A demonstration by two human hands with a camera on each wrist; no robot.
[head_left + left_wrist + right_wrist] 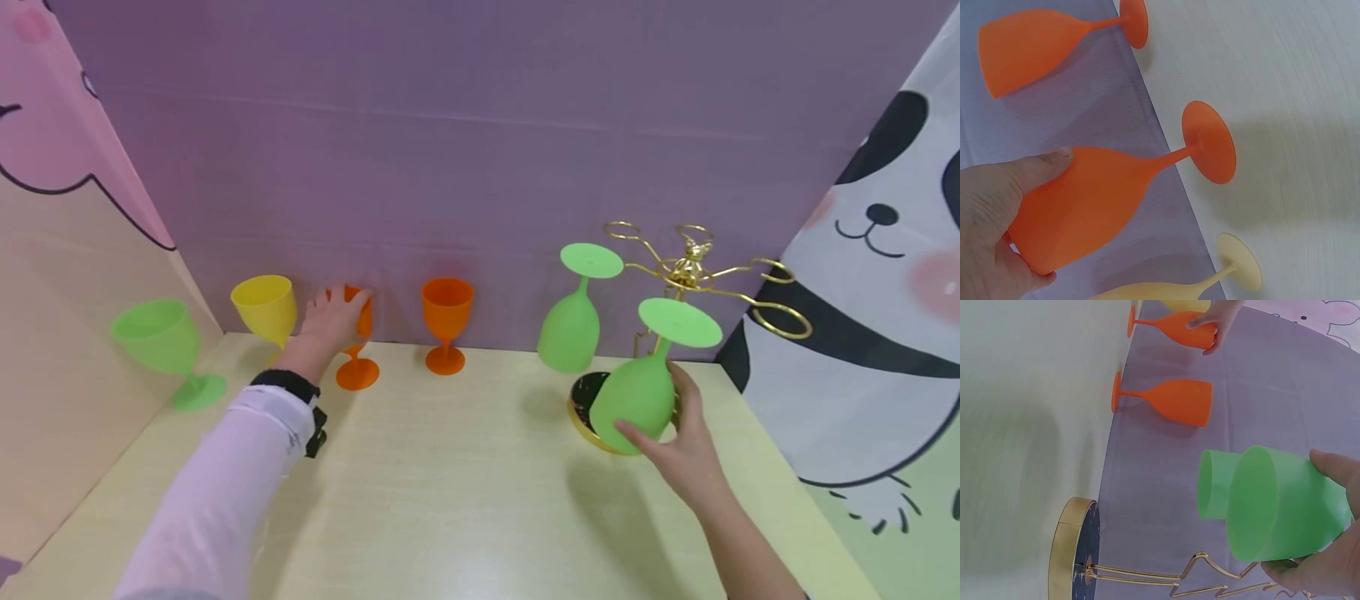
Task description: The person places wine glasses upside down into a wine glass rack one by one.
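Observation:
My left hand (330,325) grips the bowl of an orange goblet (1094,200) from above, thumb on one side and fingers on the other. The goblet is upright; whether its foot touches the table is hard to tell. Beside it stand a second orange goblet (447,308) and a yellow goblet (266,304). My right hand (686,450) holds a green goblet (637,400) upside down by its bowl, in front of a gold rack (686,271) with looped arms. Another green goblet (572,333) hangs inverted at the rack's left side.
One more green goblet (161,337) stands upright at the table's far left. The rack's round dark base with a gold rim (1063,550) rests on the pale table (435,500). A purple backdrop (480,167) rises behind, with printed panels at both sides.

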